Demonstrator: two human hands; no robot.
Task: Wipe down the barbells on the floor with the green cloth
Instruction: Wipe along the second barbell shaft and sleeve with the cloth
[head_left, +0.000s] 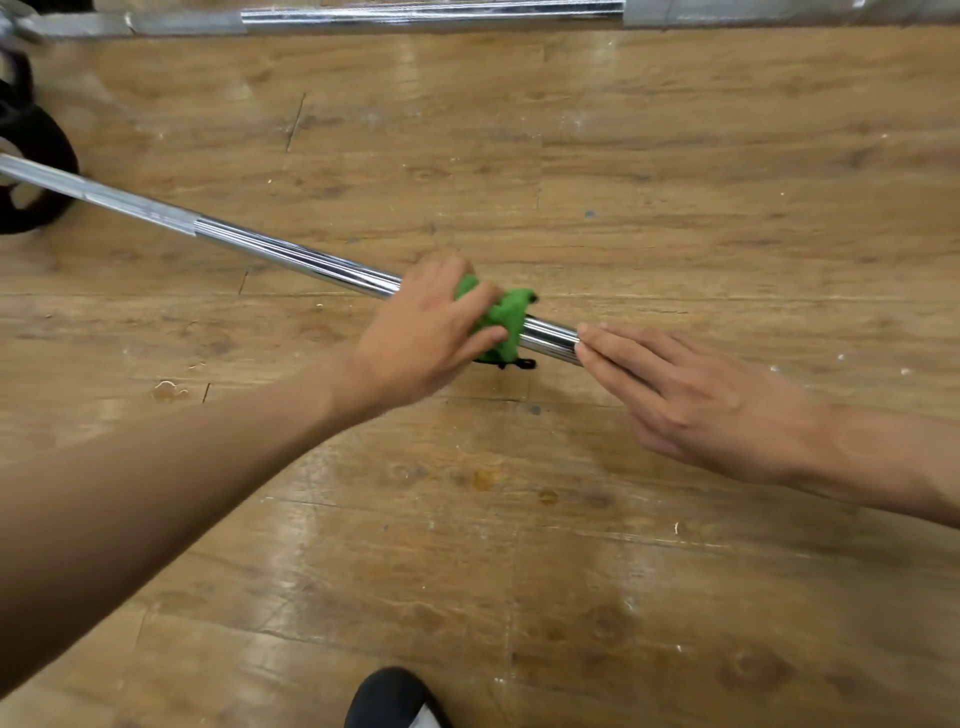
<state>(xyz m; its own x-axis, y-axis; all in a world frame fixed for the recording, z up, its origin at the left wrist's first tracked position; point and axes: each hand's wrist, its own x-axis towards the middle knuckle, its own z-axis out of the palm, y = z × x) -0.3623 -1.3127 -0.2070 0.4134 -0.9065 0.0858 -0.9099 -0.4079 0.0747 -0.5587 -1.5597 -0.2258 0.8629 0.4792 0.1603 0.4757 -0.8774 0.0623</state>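
The left hand (426, 332) is curling its fingers round the green cloth (506, 317) on the barbell (270, 249); the right hand (675, 384), fingers straight and pressed together, is touching the barbell just beside it.

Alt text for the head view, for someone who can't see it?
The left hand grips a green cloth against a chrome barbell on the wooden floor; the right hand rests flat on the bar beside it.

The barbell shaft (291, 257) is finished in smooth, mirror-glossy chromed metal. A duller, finely textured section is seen toward the weight plate (47, 140), which is matt black. The green cloth (506, 317) is matt, nappy fabric. The floor (675, 156) is laid in semi-glossy, scuffed wood-grain planks.
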